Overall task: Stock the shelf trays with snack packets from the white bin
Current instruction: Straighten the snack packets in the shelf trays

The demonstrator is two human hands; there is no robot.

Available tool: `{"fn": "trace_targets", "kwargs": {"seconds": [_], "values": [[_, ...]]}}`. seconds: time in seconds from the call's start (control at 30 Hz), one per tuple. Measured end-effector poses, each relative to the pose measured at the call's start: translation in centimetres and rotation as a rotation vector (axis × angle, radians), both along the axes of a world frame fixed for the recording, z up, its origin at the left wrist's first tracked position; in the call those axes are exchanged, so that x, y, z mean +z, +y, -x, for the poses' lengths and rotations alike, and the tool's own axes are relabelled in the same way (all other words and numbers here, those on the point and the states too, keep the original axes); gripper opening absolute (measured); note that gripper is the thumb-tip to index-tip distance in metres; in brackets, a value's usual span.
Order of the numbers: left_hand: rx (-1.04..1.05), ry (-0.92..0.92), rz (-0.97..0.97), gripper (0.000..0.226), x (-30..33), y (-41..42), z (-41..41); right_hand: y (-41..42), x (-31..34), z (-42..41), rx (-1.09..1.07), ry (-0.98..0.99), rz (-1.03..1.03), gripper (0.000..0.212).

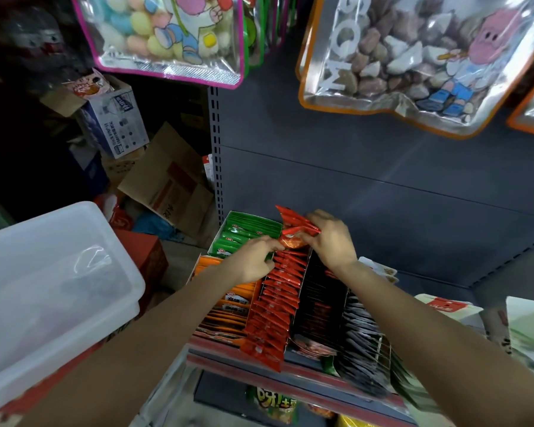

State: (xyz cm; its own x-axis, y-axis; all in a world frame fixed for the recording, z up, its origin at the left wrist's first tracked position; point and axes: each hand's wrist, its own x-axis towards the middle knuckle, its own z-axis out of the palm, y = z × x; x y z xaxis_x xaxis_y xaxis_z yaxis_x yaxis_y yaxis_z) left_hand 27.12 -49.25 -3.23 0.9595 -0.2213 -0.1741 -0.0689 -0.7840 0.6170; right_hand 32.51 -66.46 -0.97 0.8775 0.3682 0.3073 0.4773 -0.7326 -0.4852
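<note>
1. Nearest, left of the red tray row, sits the white bin; it looks nearly empty, though its contents are hard to read through the blur.
2. The red tray row itself runs away from the viewer, packed with upright red packets; orange packets lie to its left, black packets to its right.
3. At the far end of that row, the left hand rests on the packet tops, fingers curled and pinching the lower edge of a small bunch of red snack packets.
4. The right hand grips the same bunch from the right, fingers wrapped over its top.
5. My advice: hold the row forward with the left fingers to open a gap, slide the bunch down upright behind it, labels facing the same way.
6. Beyond the row's left, the green packets are full; keep clear of them.
</note>
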Motion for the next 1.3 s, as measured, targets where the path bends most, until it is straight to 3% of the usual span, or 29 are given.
{"fn": "trace_targets", "kwargs": {"seconds": [0.07,0.17,0.37,0.5,0.6,0.67,0.8,0.97,1.07,1.13,1.3], "values": [[0.066,0.005,0.063,0.047,0.0,-0.2,0.0,0.1,-0.3,0.1,-0.02,0.036,-0.059,0.033],[0.167,0.038,0.125,0.05,0.0,-0.8,-0.8,0.2,0.4,-0.3,-0.112,0.284,-0.256,0.036],[0.116,0.107,0.002,0.055,0.0,-2.3,-3.1,-0.7,1.8,-0.4,-0.017,0.515,-0.463,0.049],[0.144,0.161,-0.008,0.051,-0.6,-2.2,-3.3,-0.8,1.6,-0.2,-0.023,0.369,-0.354,0.038],[0.364,-0.041,0.142,0.039,-0.4,-2.0,-3.2,-0.3,0.9,-0.1,-0.054,0.255,-0.259,0.025],[0.45,-0.111,0.31,0.043,0.3,-2.0,-3.1,0.1,0.7,-0.2,-0.056,0.274,-0.181,0.027],[0.324,-0.085,0.545,0.05,1.3,-2.3,-3.0,0.7,0.5,-0.7,-0.043,0.37,-0.075,0.039],[0.184,-0.147,0.302,0.049,1.6,-1.9,-2.8,-0.3,-0.2,-1.0,-0.077,0.423,-0.069,0.064],[0.161,-0.244,0.19,0.052,1.7,-1.0,-2.9,-1.1,0.2,-0.1,-0.021,0.196,-0.161,0.052],[0.141,-0.36,0.165,0.056,1.5,-0.6,-2.7,-1.1,0.3,0.5,-0.004,0.063,-0.085,0.037],[0.105,-0.465,0.033,0.039,1.4,-1.0,-2.6,-0.2,0.0,0.2,-0.062,0.058,0.157,0.023]]}}
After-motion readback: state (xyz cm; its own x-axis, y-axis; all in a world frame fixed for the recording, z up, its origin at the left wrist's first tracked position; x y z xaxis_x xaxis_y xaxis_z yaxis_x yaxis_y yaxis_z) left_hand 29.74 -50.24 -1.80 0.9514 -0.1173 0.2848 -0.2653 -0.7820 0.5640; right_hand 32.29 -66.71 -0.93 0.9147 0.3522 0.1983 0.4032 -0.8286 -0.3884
